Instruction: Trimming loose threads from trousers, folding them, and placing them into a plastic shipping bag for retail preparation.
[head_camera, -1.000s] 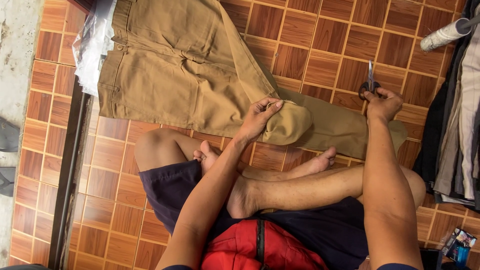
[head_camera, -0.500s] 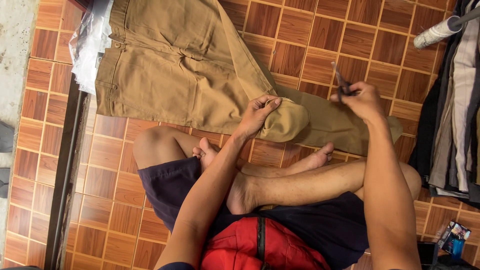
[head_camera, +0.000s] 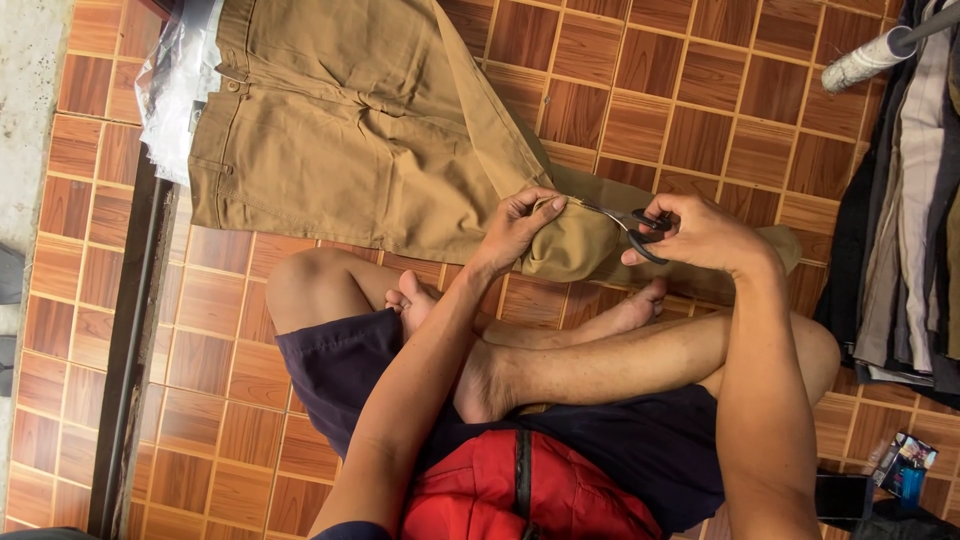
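Left hand (head_camera: 520, 228): pinches the folded trouser leg (head_camera: 575, 245) at frame centre.
Right hand (head_camera: 700, 235): grip closed on scissors (head_camera: 625, 222) — tips touching the fold, just right of the left fingers.

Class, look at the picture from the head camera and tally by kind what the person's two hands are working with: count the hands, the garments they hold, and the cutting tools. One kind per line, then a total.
Hands: 2 (left hand, right hand)
Khaki trousers: 1
Scissors: 1
Total: 4
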